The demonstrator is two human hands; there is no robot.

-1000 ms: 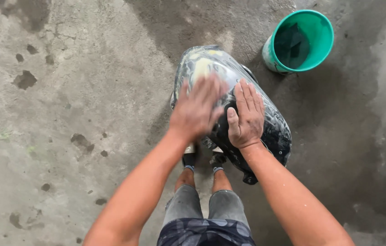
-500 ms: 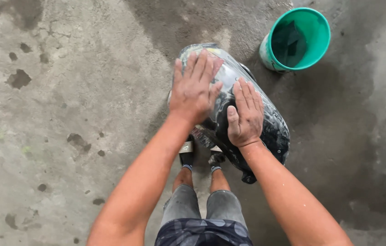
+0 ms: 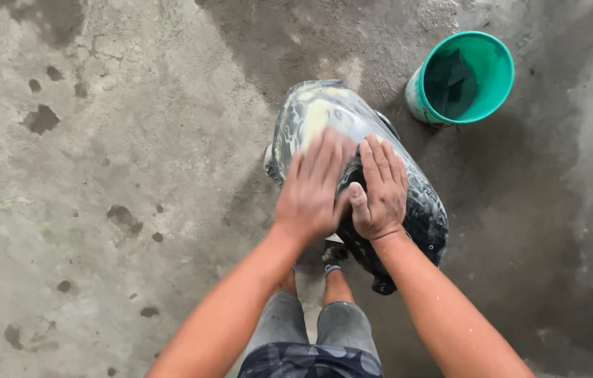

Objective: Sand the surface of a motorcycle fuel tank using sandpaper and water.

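Where the person's knees frame the near edge of the scene, a dark, rounded tank-shaped shell (image 3: 352, 182) stands on wet concrete floor (image 3: 135, 175), coated in pale soapy film. Left hand (image 3: 314, 189) and right hand (image 3: 380, 192) lie flat and open on its top, gripping nothing. Judged rigid, moderately heavy and slippery; best held by its lower rim, not the slick crown; a green bucket (image 3: 464, 77) stands far right.

Both bare arms reach forward and down, the left hand (image 3: 310, 190) flat with fingers together and slightly blurred, the right hand (image 3: 379, 190) just beside it, palm down, fingers spread, thumb tucked toward the left.
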